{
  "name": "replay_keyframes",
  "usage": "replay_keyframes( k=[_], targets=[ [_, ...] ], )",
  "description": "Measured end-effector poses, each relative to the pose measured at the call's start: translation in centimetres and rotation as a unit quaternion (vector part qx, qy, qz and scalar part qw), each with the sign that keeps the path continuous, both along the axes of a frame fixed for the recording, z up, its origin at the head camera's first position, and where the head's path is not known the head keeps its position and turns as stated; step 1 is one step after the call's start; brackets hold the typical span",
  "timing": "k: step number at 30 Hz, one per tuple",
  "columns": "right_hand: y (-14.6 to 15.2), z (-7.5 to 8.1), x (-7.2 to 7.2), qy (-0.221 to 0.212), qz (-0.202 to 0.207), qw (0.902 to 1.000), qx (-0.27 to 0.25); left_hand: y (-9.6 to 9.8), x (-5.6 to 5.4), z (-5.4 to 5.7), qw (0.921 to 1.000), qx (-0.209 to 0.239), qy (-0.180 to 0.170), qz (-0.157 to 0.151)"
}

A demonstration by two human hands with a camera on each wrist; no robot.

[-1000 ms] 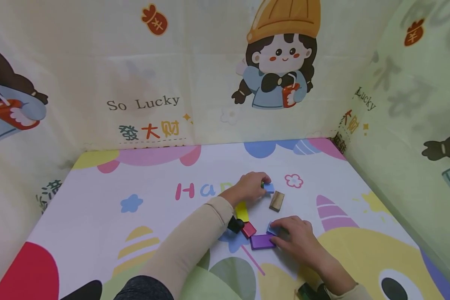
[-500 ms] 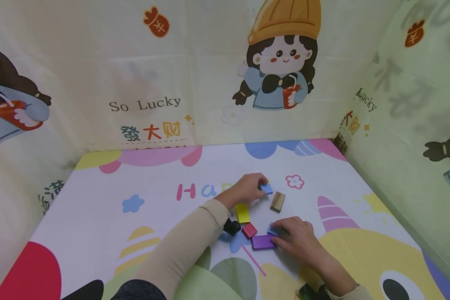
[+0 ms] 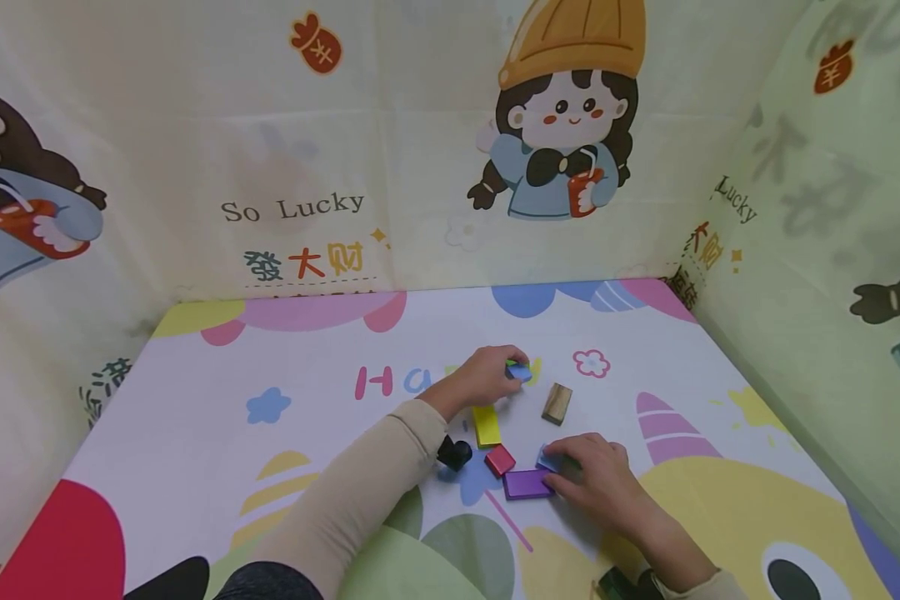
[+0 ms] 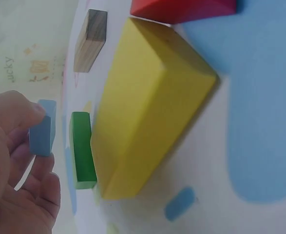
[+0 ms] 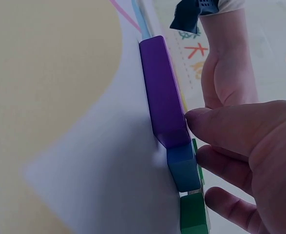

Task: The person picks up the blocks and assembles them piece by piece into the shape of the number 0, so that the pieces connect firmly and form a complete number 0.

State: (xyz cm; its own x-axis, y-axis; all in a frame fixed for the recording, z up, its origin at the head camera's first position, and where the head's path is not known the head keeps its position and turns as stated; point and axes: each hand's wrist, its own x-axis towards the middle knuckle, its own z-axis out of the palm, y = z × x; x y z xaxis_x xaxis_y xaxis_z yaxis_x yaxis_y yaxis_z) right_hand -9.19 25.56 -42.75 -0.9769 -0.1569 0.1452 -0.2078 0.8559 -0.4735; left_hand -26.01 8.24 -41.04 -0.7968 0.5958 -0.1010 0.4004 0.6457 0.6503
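My left hand pinches a light blue block between thumb and fingers, lifted clear of the mat in the left wrist view. A green block lies near that hand, beside a yellow block. My right hand rests with loosely bent fingers at a purple block and a blue block. Its thumb lies by the purple block and a fingertip meets the blue one. Another green block sits by a further fingertip; the right hand hides it in the head view.
A wooden block lies right of my left hand. A red block sits between the yellow and purple ones. Black wrist gear shows past the left sleeve, and dark gear below the right wrist. Printed cloth walls surround the mat.
My left hand has drawn a little to the left with the light blue block, away from the wooden block. My right hand stays in place at the purple and blue blocks.
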Motion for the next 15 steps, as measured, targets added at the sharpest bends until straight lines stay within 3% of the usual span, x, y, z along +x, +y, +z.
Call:
replay_keyframes(
  k=[15],
  targets=[
    [0.0, 0.1, 0.0, -0.006, -0.002, 1.0, 0.004, -1.7, 0.0, 0.0, 0.9986, 0.008, -0.034, 0.04]
  ],
)
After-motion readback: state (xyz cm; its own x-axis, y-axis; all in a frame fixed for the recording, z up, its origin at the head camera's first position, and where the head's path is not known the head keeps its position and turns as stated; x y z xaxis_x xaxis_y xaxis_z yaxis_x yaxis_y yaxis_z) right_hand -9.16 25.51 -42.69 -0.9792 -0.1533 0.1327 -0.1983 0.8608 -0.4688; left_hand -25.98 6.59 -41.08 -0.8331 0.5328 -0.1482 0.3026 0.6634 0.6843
